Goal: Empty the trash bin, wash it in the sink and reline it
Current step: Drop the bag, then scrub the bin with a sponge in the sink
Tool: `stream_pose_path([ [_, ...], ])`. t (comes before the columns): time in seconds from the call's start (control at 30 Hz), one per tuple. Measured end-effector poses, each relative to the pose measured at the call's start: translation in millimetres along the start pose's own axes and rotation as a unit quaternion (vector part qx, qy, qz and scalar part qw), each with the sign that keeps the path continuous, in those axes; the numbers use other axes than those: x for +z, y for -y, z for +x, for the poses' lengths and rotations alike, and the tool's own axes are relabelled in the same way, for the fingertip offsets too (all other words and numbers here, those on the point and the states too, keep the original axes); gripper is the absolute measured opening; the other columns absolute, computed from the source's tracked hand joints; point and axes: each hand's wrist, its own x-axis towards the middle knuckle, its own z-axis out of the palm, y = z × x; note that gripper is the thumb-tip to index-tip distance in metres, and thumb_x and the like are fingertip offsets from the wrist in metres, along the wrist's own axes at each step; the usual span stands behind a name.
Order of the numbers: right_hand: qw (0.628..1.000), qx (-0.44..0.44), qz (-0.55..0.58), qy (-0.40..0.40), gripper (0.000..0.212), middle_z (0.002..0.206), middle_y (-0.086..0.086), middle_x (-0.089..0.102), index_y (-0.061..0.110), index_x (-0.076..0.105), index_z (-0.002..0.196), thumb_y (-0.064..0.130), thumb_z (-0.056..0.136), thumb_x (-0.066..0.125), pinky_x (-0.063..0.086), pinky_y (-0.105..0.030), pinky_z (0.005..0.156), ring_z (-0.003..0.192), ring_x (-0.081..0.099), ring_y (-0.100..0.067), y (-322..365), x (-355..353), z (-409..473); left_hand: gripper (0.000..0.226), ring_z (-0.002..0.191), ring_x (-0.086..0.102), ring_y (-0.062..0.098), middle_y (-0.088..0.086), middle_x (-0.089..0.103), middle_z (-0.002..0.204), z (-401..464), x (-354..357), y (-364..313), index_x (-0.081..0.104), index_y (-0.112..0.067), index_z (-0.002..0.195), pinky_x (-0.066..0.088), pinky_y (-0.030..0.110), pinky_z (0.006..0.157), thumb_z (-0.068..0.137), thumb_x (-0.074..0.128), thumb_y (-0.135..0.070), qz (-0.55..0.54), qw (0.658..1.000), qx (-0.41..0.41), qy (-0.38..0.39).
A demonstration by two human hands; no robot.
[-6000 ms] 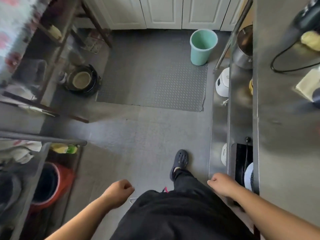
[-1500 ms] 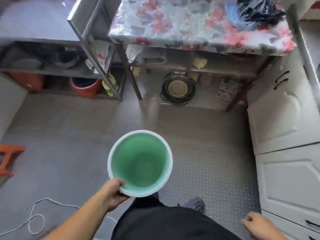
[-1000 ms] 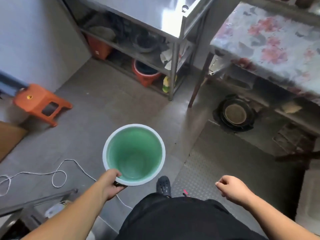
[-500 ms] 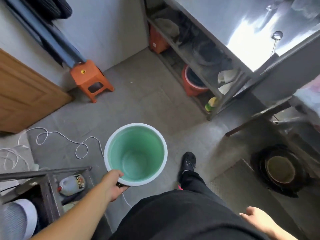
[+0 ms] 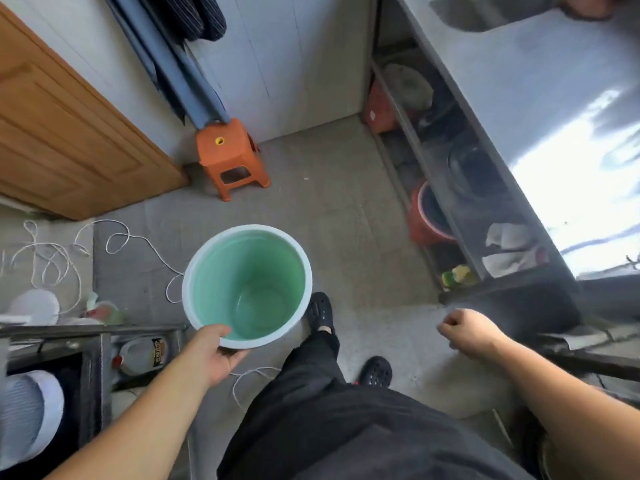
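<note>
I have the bin (image 5: 247, 287) in my left hand (image 5: 211, 353), held upright out in front of me above the floor (image 5: 346, 216), mouth up. The grip is on the near part of the white rim: thumb over the top edge, the other fingers curled under it on the outside. From here I can see straight down into the green inside to the bottom, and nothing lies in it.

My right hand (image 5: 465, 332) hangs free off to the right, well apart from the bin. Its fingers are curled in loosely and hold nothing.

Below the bin I see my dark trousers (image 5: 346, 420) and two black clogs (image 5: 320, 311) on the grey floor, one just beside the bin's lower right edge as seen from the head camera.

A white cord (image 5: 114, 237) loops over the floor to the left of the bin and runs on under it toward my legs. Beyond the bin an orange stool (image 5: 230, 157) stands against the wall, next to a wooden door (image 5: 65, 133). Dark cloth (image 5: 194, 15) hangs above the stool.

On the right a steel desk (image 5: 540, 109) runs away from me, its top bright with glare. Its lower shelf holds a red tub (image 5: 424, 223), white cloths (image 5: 509, 249) and something yellow-green (image 5: 459, 275) at the near end; what is further back is too dark for me to name.

At lower left a dark metal rack (image 5: 90, 332) stands beside my left arm, with a pale jug (image 5: 143, 355) behind it.
</note>
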Motion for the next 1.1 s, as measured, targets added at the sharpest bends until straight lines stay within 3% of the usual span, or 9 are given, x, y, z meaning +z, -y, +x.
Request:
stream_pose_path([
  [0.13,1.000,-0.003,0.025,0.005,0.029,0.066,-0.011,0.063,-0.003,0.063,0.076,0.025,0.084,0.057,0.048,-0.032,0.059,0.062,0.060,-0.024,48,-22,38,0.024,0.109,0.060,0.036,0.020,0.061,0.115,23,22,-36,0.051,-0.007,0.119,0.050,0.045,0.084,0.097,0.045,0.003,0.010,1.000,-0.020,-0.005],
  [0.23,0.999,0.003,0.021,0.034,0.021,0.062,-0.005,0.053,0.013,0.053,0.064,0.025,0.082,0.056,0.040,-0.029,0.056,0.060,0.052,-0.018,76,-28,59,0.031,0.124,0.056,0.036,0.019,0.060,0.120,47,43,-72,0.050,-0.006,0.128,0.049,0.045,0.089,0.099,0.044,0.001,0.037,0.999,-0.033,-0.011],
  [0.33,0.998,0.028,0.021,0.043,0.020,0.062,-0.003,0.053,0.016,0.053,0.067,0.026,0.084,0.057,0.039,-0.028,0.056,0.060,0.054,-0.017,96,-38,68,0.037,0.126,0.055,0.036,0.021,0.059,0.133,65,67,-115,0.048,-0.005,0.136,0.048,0.047,0.089,0.099,0.045,-0.001,0.073,0.996,-0.039,-0.012],
  [0.53,0.992,0.110,0.063,0.026,0.020,0.066,-0.008,0.071,0.007,0.062,0.074,0.023,0.085,0.059,0.048,-0.027,0.058,0.059,0.066,-0.021,114,-66,93,0.030,0.100,0.061,0.033,0.017,0.064,0.108,87,122,-204,0.053,-0.009,0.125,0.050,0.047,0.079,0.097,0.048,0.001,0.153,0.988,-0.029,0.009],
  [0.63,0.982,0.150,0.106,0.030,0.016,0.053,-0.003,0.062,0.011,0.057,0.068,0.017,0.083,0.059,0.042,-0.021,0.049,0.045,0.058,-0.017,119,-78,102,0.027,0.098,0.062,0.035,0.018,0.065,0.103,91,151,-239,0.052,-0.009,0.120,0.051,0.050,0.078,0.096,0.049,0.002,0.184,0.983,-0.022,0.012],
  [0.77,0.977,0.170,0.125,0.038,0.020,0.053,-0.003,0.059,0.013,0.054,0.065,0.017,0.083,0.060,0.042,-0.020,0.045,0.047,0.058,-0.020,127,-101,134,0.024,0.090,0.064,0.032,0.016,0.066,0.095,98,200,-275,0.052,-0.009,0.118,0.053,0.049,0.071,0.096,0.049,0.001,0.216,0.976,-0.014,0.021],
  [0.83,0.976,0.168,0.127,0.049,0.020,0.053,-0.004,0.057,0.014,0.052,0.064,0.017,0.083,0.059,0.040,-0.020,0.045,0.047,0.055,-0.020,134,-116,158,0.023,0.084,0.065,0.031,0.015,0.067,0.096,100,227,-292,0.052,-0.009,0.117,0.053,0.047,0.064,0.096,0.049,0.001,0.225,0.974,-0.014,0.018],
  [0.93,0.983,0.137,0.091,0.080,0.026,0.056,-0.005,0.055,0.015,0.048,0.060,0.018,0.085,0.056,0.038,-0.021,0.045,0.052,0.057,-0.021,152,-147,208,0.026,0.090,0.065,0.033,0.017,0.066,0.108,104,268,-316,0.052,-0.008,0.118,0.053,0.050,0.071,0.095,0.048,0.002,0.229,0.973,-0.005,0.023],
  [1.1,0.993,0.071,0.061,0.075,0.029,0.061,0.002,0.059,0.015,0.054,0.065,0.030,0.090,0.057,0.043,-0.025,0.060,0.064,0.058,-0.019,198,-233,294,0.022,0.086,0.065,0.033,0.014,0.068,0.096,94,340,-363,0.054,-0.009,0.112,0.055,0.049,0.077,0.095,0.048,0.004,0.244,0.970,0.009,0.016],
])
